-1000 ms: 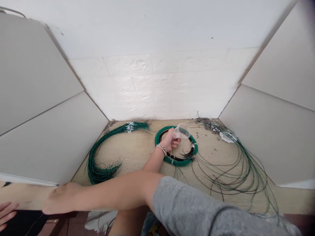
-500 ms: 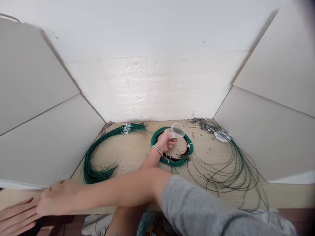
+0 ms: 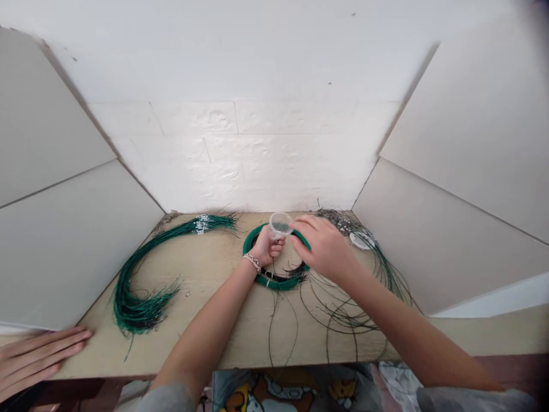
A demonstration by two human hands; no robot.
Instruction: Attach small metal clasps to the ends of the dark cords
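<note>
My left hand (image 3: 269, 246), with a bracelet at the wrist, is closed around a small clear plastic cup (image 3: 281, 224), held tilted above the coil. A thin dark wire hangs below its fingers. Reaching in from the right, my right hand (image 3: 319, 243) has its fingertips at the cup's rim, thumb and fingers apart. Nothing shows between them. Beneath both hands lies a tied coil of green and black wire (image 3: 274, 284), partly covered by them.
A curved bundle of green wires (image 3: 131, 280) with small white pieces lies at left. Loose wires (image 3: 343, 320) spread at right, near a white flat piece (image 3: 362, 240). Another person's hand (image 3: 40, 357) rests at the table's (image 3: 206, 349) left edge. Panels (image 3: 446, 229) stand on both sides.
My right hand has swung from the far left, by the other person's hand, over to the cup. My left hand still holds the cup. The view has shifted slightly.
</note>
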